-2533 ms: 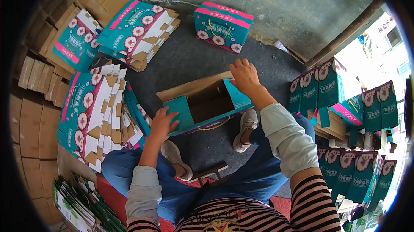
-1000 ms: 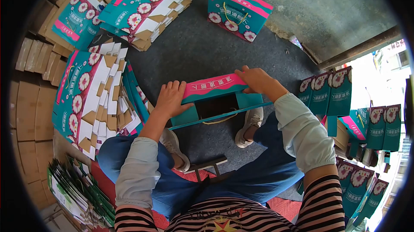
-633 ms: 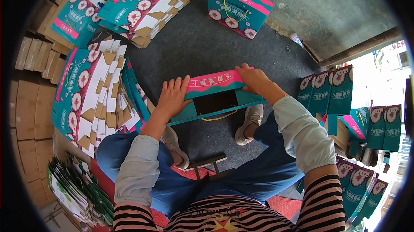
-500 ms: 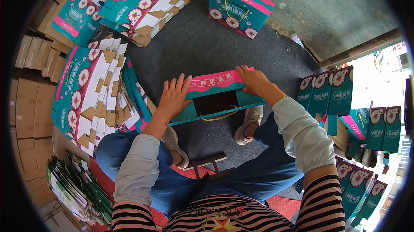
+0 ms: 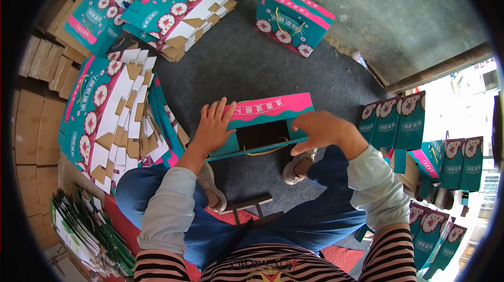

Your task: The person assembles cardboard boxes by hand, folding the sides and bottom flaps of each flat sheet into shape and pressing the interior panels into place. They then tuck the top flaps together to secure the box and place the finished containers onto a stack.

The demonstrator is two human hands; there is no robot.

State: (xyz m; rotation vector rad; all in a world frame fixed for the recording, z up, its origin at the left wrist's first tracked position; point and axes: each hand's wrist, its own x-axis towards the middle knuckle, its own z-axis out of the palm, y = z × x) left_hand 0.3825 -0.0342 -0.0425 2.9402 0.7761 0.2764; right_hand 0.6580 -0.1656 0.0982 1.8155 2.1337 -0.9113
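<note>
A teal and pink carton (image 5: pixel 273 104) stands between my feet, its long opening facing up and a dark inside showing. A yellow cord handle (image 5: pixel 268 151) runs along its near edge. On the carton's left end lies my left hand (image 5: pixel 212 127), fingers spread over the pink flap and thumb out along the teal side. My right hand (image 5: pixel 328 132) is at the right end, thumb and fingers apart, overlapping the carton's corner in this view. The pink flap at the far side is raised.
Stacks of flattened cartons (image 5: pixel 94 103) lie on the left, with more (image 5: pixel 173 6) behind. A finished-looking carton (image 5: pixel 294 19) with a cord handle stands by the wall. Several upright cartons (image 5: pixel 409 122) line the right. Green folded packaging (image 5: pixel 86 235) sits at lower left.
My right hand has come off the far flap's right end and moved nearer to me, its fingers now apart. My left hand stays on the left end.
</note>
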